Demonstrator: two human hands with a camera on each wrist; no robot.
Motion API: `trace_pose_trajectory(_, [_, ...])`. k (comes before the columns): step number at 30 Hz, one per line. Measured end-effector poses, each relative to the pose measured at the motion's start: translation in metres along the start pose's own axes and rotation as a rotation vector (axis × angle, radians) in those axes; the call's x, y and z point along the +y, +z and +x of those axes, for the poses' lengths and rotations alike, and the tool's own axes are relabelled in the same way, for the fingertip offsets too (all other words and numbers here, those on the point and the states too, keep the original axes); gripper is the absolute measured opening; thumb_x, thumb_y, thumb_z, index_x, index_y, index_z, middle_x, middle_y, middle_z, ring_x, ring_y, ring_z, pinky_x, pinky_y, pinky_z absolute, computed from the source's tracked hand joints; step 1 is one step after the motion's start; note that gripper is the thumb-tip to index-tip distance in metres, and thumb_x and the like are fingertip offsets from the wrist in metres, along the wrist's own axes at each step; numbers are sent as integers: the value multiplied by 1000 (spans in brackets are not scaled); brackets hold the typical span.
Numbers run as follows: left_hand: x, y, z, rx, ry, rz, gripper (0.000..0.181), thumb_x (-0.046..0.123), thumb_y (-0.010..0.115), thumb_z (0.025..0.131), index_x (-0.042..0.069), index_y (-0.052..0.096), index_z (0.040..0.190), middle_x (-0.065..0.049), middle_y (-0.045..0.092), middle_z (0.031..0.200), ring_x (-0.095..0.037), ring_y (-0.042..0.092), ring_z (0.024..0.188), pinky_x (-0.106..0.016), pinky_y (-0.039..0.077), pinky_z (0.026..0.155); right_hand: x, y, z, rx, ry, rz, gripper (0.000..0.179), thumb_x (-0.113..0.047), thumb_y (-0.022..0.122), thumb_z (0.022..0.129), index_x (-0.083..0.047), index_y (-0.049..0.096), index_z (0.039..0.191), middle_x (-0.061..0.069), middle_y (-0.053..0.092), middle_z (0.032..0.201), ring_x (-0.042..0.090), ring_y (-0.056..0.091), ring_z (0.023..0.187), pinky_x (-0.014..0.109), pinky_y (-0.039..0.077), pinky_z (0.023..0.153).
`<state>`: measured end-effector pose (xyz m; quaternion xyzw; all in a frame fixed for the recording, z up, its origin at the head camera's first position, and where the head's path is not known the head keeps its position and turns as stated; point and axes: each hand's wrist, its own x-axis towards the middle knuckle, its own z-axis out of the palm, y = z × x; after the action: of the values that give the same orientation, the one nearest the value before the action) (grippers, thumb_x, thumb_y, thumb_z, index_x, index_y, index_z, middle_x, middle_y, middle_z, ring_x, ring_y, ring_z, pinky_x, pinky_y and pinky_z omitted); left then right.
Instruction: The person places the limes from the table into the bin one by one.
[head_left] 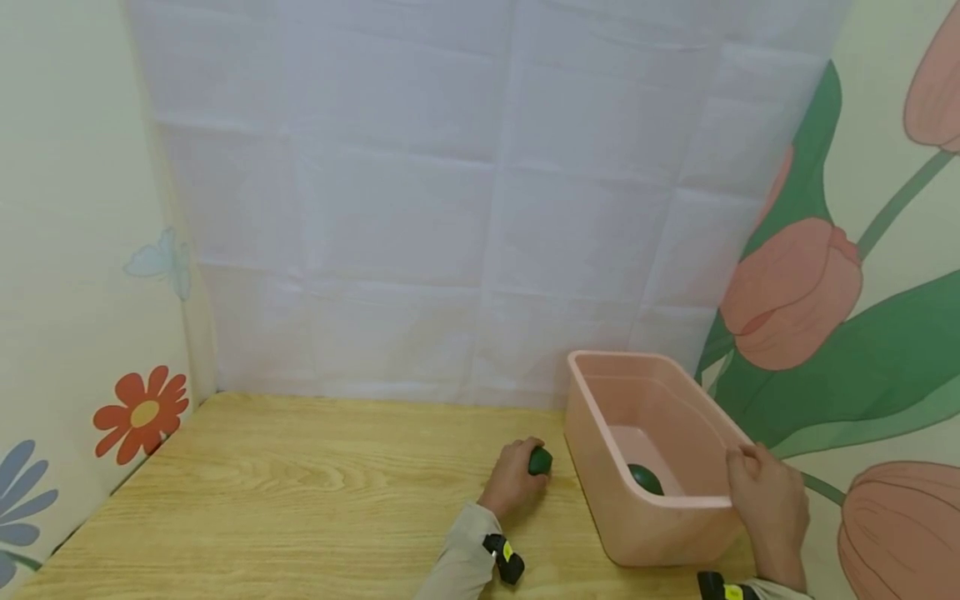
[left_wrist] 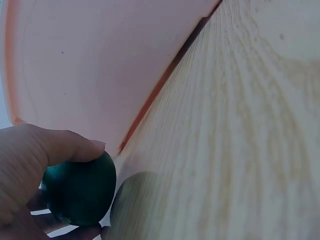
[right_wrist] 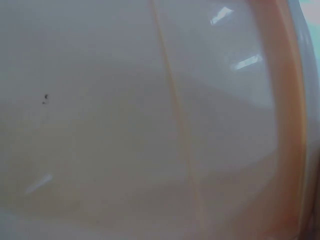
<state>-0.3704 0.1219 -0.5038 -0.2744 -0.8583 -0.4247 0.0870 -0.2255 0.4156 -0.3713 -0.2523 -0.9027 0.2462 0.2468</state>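
Observation:
My left hand (head_left: 513, 479) holds a dark green, smooth rounded object (head_left: 539, 461) low over the table, just left of a pink plastic bin (head_left: 675, 533). In the left wrist view the thumb lies over the top of the green object (left_wrist: 80, 190), with fingers curled beneath it, close beside the bin's wall (left_wrist: 100, 60). At the bin's near right corner, my right hand (head_left: 768, 500) grips the rim. Inside the bin lies a second dark green rounded object (head_left: 646, 479), partly hidden by the near rim. Only the bin's wall (right_wrist: 100, 140) fills the right wrist view.
The light wood table (head_left: 300, 492) stretches out to the left of the bin. Behind it hangs a creased white cloth (head_left: 390, 208). Flower-printed wall coverings flank both sides, with large tulips (head_left: 795, 292) close to the bin on the right.

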Motion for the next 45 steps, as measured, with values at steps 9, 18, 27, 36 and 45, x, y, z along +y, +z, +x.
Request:
trace_pose_trajectory(9, [4,0,-1,17,26,6,47,10,82,80,0,62,121,-16,64,104,-27,60,92,-34,51,74,0,0,-1,2,0,-6,55,-40,39,101,1,61,130,33,48,140,56,52,113,68,45,83])
trace_pose_trajectory(18, [6,0,2,24,-17,-42,47,14,78,81,2,61,123,-13,63,104,-22,59,89,-33,51,71,1,0,-2,18,-19,-14,54,-39,40,101,1,61,129,35,53,131,56,55,107,67,47,78])
trace_pose_trajectory(27, [15,-1,4,44,-19,-55,47,15,78,82,3,61,125,-13,64,107,-23,60,92,-34,51,73,2,0,-1,26,-33,-13,53,-39,41,100,0,62,128,36,55,129,56,55,105,67,47,78])
trace_pose_trajectory(36, [23,-6,8,88,-18,-69,46,15,77,82,5,61,124,-10,63,104,-21,58,91,-33,50,73,3,1,0,41,-50,-10,52,-39,41,101,0,63,127,36,57,124,57,57,101,67,47,76])
trace_pose_trajectory(45, [29,-13,13,116,12,-62,46,17,77,82,3,62,123,-10,64,103,-19,58,89,-32,49,72,2,0,0,10,-33,-21,53,-39,39,101,0,61,130,36,54,129,58,55,106,67,46,80])
